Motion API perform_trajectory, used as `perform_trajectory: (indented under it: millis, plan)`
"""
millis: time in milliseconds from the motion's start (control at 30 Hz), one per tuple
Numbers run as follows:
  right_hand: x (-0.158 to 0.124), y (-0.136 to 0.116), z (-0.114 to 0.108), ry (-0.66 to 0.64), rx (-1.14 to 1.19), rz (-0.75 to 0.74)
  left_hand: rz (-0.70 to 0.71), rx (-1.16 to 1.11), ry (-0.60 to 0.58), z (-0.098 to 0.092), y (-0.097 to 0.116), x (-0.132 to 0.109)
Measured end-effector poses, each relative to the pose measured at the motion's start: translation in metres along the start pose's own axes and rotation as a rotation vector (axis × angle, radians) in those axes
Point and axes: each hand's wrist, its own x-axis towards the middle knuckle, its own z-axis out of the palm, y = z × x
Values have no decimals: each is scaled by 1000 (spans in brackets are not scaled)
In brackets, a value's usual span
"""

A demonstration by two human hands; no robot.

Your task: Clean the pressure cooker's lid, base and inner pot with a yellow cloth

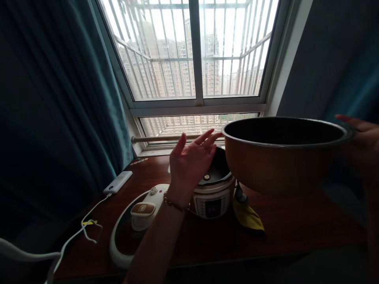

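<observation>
A large inner pot (275, 165), dark inside and copper-brown outside, is held up level at the right. My right hand (363, 138) grips its right rim, thumb over the edge. With fingers stretched out and palm turned up, my left hand (192, 157) is at the pot's left rim; whether a fingertip touches it I cannot tell. Behind that hand stands the electric pressure cooker (213, 201), its lid off and a round sensor showing at the bottom. Its lid (121, 232) lies on the table to the left, partly hidden by my left forearm.
A white power strip (118, 182) with a white cable (71, 236) lies on the left of the wooden table (189, 244). Beside the cooker is a yellow and dark cloth (248, 215). A barred window (195, 59) is behind, with a blue curtain (97, 98) on the left.
</observation>
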Motion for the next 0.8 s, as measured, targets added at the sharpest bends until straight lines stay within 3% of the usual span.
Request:
perform_trajectory:
  millis: [133,367,567,800]
  plan:
    - [-10,-1,65,-186,341,-86,117,55,86,-13,33,-5]
    - [-5,9,145,-266,541,67,212,67,155,-43,71,-7]
    - [-3,36,179,-294,538,170,189,16,205,-78,85,-12]
    - [-10,62,185,-335,533,227,176,46,222,-102,86,-16]
